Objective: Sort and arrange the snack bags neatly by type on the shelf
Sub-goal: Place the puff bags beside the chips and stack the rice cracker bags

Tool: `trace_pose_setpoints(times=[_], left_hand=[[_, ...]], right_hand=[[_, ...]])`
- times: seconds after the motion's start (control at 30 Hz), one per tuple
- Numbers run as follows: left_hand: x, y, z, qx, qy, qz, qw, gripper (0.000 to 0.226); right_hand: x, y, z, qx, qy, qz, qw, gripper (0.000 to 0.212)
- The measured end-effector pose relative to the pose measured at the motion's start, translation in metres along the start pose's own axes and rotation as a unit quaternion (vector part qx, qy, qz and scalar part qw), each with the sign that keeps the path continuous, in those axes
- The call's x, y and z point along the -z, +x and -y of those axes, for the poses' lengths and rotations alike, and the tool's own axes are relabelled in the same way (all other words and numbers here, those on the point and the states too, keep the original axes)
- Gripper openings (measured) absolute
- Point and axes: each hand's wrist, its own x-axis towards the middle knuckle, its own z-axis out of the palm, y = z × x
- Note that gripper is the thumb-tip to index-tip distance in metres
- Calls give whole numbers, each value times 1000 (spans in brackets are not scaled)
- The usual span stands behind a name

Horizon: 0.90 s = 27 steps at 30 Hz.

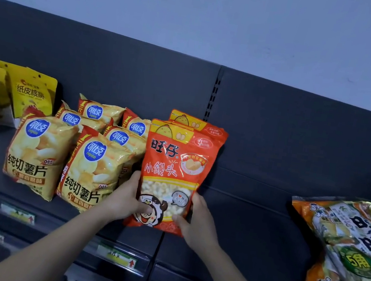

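Orange biscuit bag stood upright on the shelf, just right of the chip bags. We gripped its lower edges with the left hand and right hand, fingers curled round it, apparently squaring it against the matching bag behind, to keep types grouped.

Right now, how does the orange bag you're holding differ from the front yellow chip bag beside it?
The orange bag is a flat pouch with a clear window showing pale puffs; the yellow chip bag is puffed and has no window. The left grip and right grip hold the orange bag's lower sides; nothing holds the yellow chip bag. Both stand upright, fronts facing out.
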Motion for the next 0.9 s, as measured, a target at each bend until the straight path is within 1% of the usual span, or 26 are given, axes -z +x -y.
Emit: trace_pose_setpoints(times=[0.07, 0.13, 0.17, 0.23, 0.3, 0.37, 0.5, 0.63, 0.73, 0.83, 0.9], left_hand=[[-4, -2, -4, -4, 37, -31, 999, 70], [-9, -4, -4, -15, 67, -54, 996, 70], [-11, -5, -4, -22, 81, -62, 995, 75], [-12, -8, -2, -24, 89, -52, 994, 94], [-12, -10, 0, -18, 83, -14, 996, 114], [-13, -11, 2, -14, 114, -7, 993, 123], [-16, -7, 1, -8, 164, -51, 985, 119], [-17, -3, 0, 5, 203, -58, 977, 118], [-17, -5, 5, -5, 230, -65, 971, 118], [-17, -7, 10, -6, 280, -63, 958, 119], [-18, -8, 12, 5, 309, -81, 948, 113]], right_hand=[[0, -1, -2, 0, -4, -10, 1000, 59], [-2, -4, 0, -11, -4, -6, 1000, 63], [-4, -6, 0, -16, 1, -1, 1000, 67], [-8, -9, 0, -23, 0, -2, 1000, 76], [-11, -10, -2, -28, -10, -10, 999, 76], [-13, -10, -2, -30, 0, -7, 1000, 77], [-19, -9, 0, -32, -2, -4, 999, 80], [-21, -8, 2, -42, -3, -7, 999, 82], [-19, -12, 2, -46, 7, 7, 999, 88], [-20, -17, 1, -57, -25, 30, 998, 96], [-23, -16, 2, -66, -50, 24, 996, 93]])
